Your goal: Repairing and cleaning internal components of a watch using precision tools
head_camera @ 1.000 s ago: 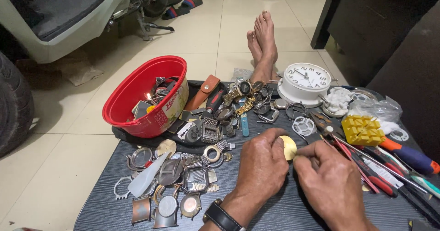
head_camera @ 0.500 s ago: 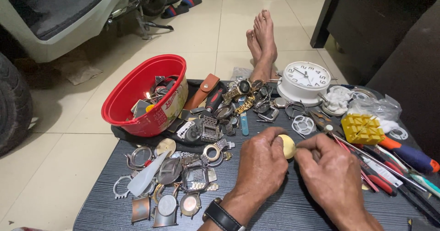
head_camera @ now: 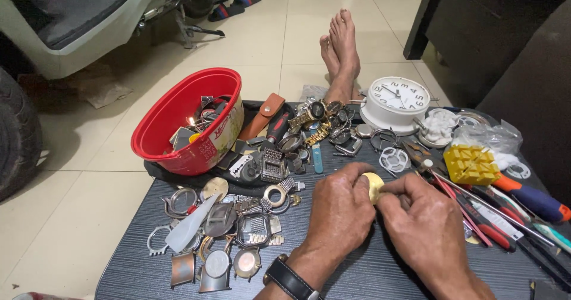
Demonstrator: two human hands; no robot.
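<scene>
1. Between the fingers (head_camera: 364,184) sits a small round disc (head_camera: 375,186), pale gold, smooth and faintly shiny
2. Left of them, watch cases (head_camera: 223,240) look dull worn metal
3. Beyond, the red tub (head_camera: 178,118) is glossy plastic
4. Beneath, the tabletop (head_camera: 363,276) is dark, matt, finely ribbed

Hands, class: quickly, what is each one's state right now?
Left hand: closed on the round yellow piece.
Right hand: fingers pinched at that piece's edge.

A black-strapped wristwatch (head_camera: 289,280) circles the left wrist; both forearms, hands and feet (head_camera: 340,47) are bare.
</scene>
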